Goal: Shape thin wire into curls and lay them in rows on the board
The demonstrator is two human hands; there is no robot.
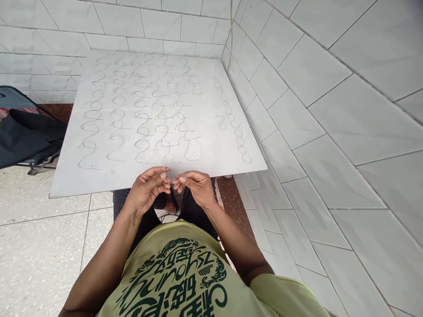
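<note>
My left hand [149,186] pinches a thin, curved silvery wire [164,169] between thumb and fingers. Close beside it, my right hand [194,184] pinches the same wire, which spans the small gap between my fingertips. Both hands are just past the near edge of a white board [224,165]. On the board lie rows of bent wires [144,119] with wavy and looped shapes. Farther right runs a slanting line of small wire figure-eights [231,116], with a separate figure-eight [221,122] to its left.
White tiled walls [317,101] meet at a corner behind and to the right of the board. A dark folding chair or bag [29,132] stands at the left. A cable [231,39] hangs down the corner. Below is a speckled tile floor [42,237].
</note>
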